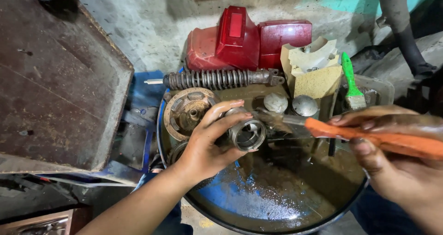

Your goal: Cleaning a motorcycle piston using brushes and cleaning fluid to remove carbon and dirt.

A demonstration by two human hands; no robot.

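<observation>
Basin, blue, holds murky brown liquid, a round hub at far left, two metal caps. Left hand grips a metal ring over the basin middle. Right hand, partly cut off, closed around an orange-handled brush, bristles blurred at the ring. Spring shock lies along far rim.

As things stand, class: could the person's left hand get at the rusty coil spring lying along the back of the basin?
Probably not right away. The left hand is full, its fingers wrapped round a metal ring part. The coil spring lies uncovered just beyond it, so the path looks free once the hand is emptied.
</observation>
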